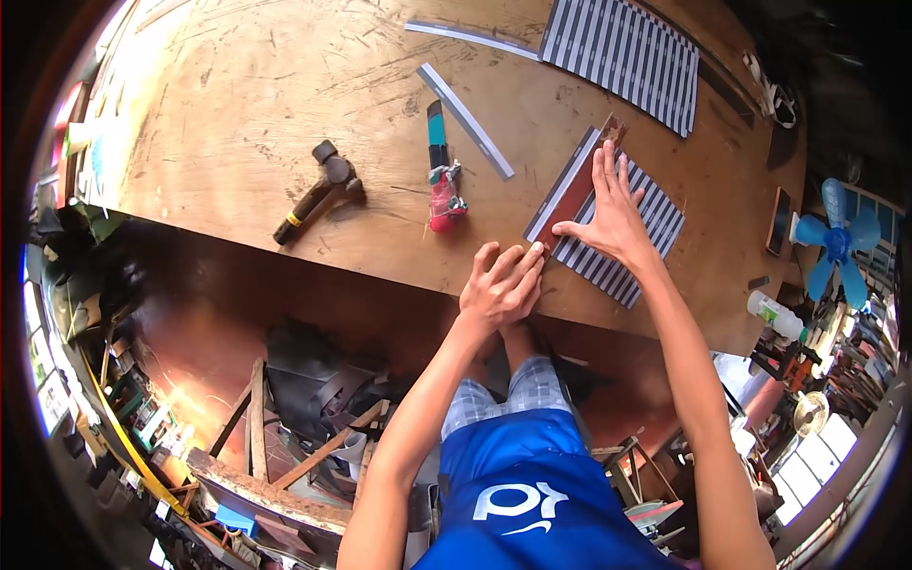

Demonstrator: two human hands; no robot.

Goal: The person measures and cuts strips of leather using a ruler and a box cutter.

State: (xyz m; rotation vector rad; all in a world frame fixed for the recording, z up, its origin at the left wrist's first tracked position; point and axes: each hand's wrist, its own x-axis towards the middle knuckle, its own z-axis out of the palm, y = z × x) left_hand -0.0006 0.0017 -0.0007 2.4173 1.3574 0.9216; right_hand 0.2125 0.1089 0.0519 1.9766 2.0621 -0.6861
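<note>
A reddish-brown straight bar (576, 198) lies along the edge of a grey-and-white striped sheet (608, 263). My right hand (617, 209) rests on the bar and sheet with its fingers stretched and thumb spread. At the bar's near end is my left hand (502, 288), fingers bent and fingertips on the bar; its thumb is hidden. A striped strip (560, 185) shows along the bar's left side. To the left lie a teal-handled tool with a red wrapped end (442, 171) and a hammer (321, 190).
The scratched wooden table (237, 104) carries a larger striped sheet (617, 57), a loose cut strip (465, 122) and another long strip (470, 38). A phone (779, 223), a blue fan (838, 242) and a bottle (777, 315) are at the right. Wooden pieces (275, 494) clutter the floor.
</note>
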